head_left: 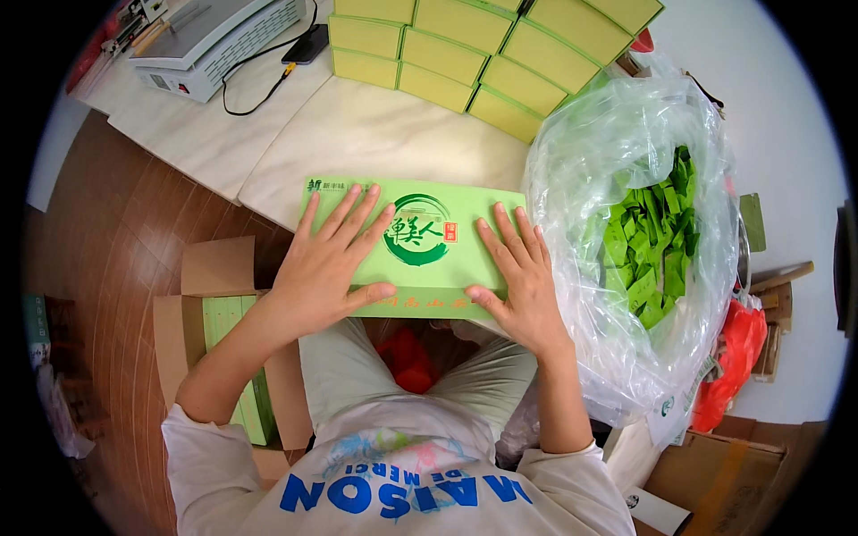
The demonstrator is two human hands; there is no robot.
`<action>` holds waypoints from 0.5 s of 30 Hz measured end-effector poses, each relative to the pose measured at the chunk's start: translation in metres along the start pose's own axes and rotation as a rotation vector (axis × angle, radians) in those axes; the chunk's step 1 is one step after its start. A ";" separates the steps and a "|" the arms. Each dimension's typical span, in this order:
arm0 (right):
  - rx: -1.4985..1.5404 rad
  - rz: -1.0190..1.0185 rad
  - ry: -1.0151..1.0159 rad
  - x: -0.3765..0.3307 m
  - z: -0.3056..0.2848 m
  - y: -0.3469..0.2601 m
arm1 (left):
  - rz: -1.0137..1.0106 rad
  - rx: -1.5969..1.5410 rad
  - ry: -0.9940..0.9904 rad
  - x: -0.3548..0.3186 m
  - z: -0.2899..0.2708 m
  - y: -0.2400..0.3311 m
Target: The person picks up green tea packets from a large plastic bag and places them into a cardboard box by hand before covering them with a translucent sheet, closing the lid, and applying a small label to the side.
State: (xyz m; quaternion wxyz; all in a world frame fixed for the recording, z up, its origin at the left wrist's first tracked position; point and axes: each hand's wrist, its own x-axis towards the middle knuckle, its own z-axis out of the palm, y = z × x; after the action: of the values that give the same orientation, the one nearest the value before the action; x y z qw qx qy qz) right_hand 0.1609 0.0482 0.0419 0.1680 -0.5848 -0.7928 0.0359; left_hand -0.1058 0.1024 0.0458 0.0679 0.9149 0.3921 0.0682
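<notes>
A: What lies nearest?

B: The person's white shirt point(402, 438), then the pale trousers point(349, 362). To the left stands a brown carton point(216, 266), flaps spread, with slim green cartons point(259, 406) packed inside.

A: And the hands?

B: Both are palm down on one light green box point(447, 268). The left hand point(332, 250) covers its left part, fingers fanned apart and the thumb near the front edge. The right hand point(520, 272) lies over its right end, fingers slightly parted, thumb at the front edge too.

A: So nothing is pinched?

B: No, both hands are spread flat on top.

A: Where exactly is the box?

B: Lying flat along the near edge of the marbled tabletop point(384, 134), a round dark green emblem facing up.

A: What's beside it?

B: By the tabletop's right edge, just beyond the right hand, a clear plastic bag point(572, 179) gapes around many small green packets point(643, 241). I can't tell what it rests on.

A: Farther off?

B: Stacked yellow-green boxes point(447, 54) along the far edge, a dark phone point(308, 45) left of them, and a grey device point(214, 54) toward the far left corner.
</notes>
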 end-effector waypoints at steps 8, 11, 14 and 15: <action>0.004 -0.056 0.004 0.001 0.002 0.001 | -0.007 0.020 0.005 0.001 0.001 0.006; -0.006 -0.058 0.017 -0.002 0.005 -0.002 | -0.010 0.055 0.022 -0.001 0.002 0.009; -0.043 -0.013 0.035 -0.005 0.008 -0.008 | 0.011 0.018 0.044 -0.004 0.002 0.004; -0.048 -0.008 0.037 -0.007 0.011 -0.012 | -0.010 -0.123 0.120 -0.008 0.001 0.001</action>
State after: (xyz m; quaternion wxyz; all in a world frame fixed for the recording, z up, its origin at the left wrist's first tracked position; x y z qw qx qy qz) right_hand 0.1485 0.0392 0.0332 0.1689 -0.5859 -0.7926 0.0054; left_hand -0.1103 0.0956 0.0449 0.1006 0.9012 0.3952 0.1465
